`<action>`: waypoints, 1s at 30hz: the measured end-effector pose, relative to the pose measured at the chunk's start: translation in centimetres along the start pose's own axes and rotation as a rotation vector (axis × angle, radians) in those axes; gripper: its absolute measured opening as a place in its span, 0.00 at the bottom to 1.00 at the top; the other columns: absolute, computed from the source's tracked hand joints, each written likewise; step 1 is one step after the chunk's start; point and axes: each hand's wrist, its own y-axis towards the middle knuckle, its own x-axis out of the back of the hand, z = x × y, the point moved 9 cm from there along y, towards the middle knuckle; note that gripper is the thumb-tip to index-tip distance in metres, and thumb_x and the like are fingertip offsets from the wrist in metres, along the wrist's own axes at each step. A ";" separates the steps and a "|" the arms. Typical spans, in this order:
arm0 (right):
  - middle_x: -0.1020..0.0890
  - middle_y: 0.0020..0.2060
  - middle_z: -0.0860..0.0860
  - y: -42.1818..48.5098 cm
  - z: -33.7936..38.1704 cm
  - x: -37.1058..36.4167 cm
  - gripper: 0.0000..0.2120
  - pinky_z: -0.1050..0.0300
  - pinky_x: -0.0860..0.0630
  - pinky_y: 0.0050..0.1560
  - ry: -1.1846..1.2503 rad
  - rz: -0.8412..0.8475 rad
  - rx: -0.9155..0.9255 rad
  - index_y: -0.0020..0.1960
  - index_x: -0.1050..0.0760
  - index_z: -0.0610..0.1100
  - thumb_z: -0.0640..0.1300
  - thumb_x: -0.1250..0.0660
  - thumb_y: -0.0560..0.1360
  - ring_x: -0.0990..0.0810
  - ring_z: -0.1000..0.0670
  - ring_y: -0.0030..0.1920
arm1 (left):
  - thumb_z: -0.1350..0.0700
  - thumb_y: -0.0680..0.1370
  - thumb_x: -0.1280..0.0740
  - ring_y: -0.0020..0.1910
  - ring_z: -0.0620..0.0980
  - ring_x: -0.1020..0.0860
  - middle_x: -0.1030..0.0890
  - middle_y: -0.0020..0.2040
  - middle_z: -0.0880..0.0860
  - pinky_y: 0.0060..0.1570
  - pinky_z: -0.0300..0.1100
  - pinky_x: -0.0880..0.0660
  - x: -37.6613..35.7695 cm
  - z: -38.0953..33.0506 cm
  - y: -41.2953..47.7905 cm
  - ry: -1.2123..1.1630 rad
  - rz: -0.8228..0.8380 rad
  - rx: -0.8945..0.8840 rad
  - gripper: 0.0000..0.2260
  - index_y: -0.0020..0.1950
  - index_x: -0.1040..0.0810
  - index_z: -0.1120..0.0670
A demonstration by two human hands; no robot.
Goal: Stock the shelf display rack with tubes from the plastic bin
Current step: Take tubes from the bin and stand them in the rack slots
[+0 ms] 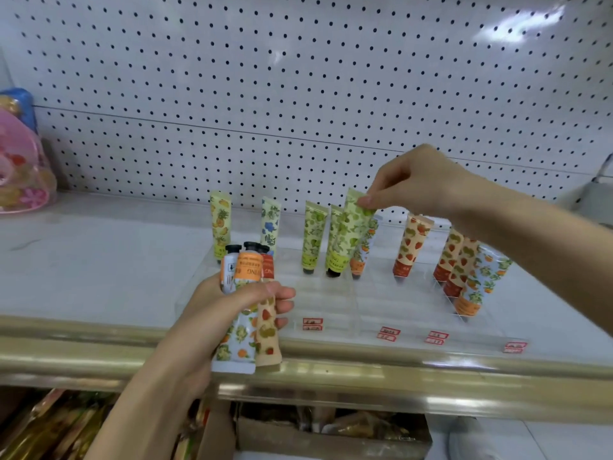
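A clear acrylic display rack [326, 303] sits on the white shelf, with several patterned tubes standing cap-down in its rear slots. My right hand [414, 180] pinches the top crimp of a green-patterned tube [348, 234], which stands tilted in a middle slot next to another green tube [313, 235]. My left hand [232, 307] grips a bundle of three tubes [252, 293] with black caps pointing up, in front of the rack's left end. Strawberry tubes [411, 244] and an orange-blossom tube [481, 280] stand at the right. The plastic bin is out of sight.
A pegboard wall [298, 78] backs the shelf. A pink toy package [20, 161] stands at the far left. The shelf has a gold front rail [365, 373]. Red price labels [388, 333] line the rack's front. Boxes of goods [331, 426] lie on the lower shelf.
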 end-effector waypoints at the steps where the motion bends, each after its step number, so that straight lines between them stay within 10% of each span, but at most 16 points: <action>1: 0.29 0.16 0.59 0.2 -0.1 -0.4 0.08 0.73 0.39 0.21 -0.022 -0.016 0.011 0.35 0.19 0.41 0.43 0.26 0.70 0.32 0.62 0.20 | 0.68 0.81 0.46 0.18 0.46 0.24 0.24 0.28 0.59 0.21 0.33 0.28 -0.3 0.3 -0.3 -0.045 0.031 0.022 0.19 0.31 0.25 0.65; 9: 0.30 0.17 0.56 1.1 -0.7 -2.3 0.08 0.73 0.38 0.21 -0.155 -0.051 0.009 0.35 0.20 0.40 0.42 0.27 0.71 0.31 0.61 0.19 | 0.68 0.77 0.40 0.19 0.50 0.22 0.21 0.26 0.59 0.20 0.37 0.26 1.8 0.9 0.7 0.007 -0.116 0.130 0.05 0.43 0.26 0.66; 30: 0.28 0.25 0.55 1.4 -2.0 -3.6 0.07 0.66 0.40 0.26 -0.210 -0.045 -0.070 0.38 0.20 0.42 0.45 0.28 0.72 0.34 0.58 0.25 | 0.68 0.80 0.42 0.15 0.47 0.27 0.25 0.19 0.55 0.19 0.35 0.29 1.3 -0.6 1.1 -0.034 -0.173 0.125 0.13 0.35 0.28 0.62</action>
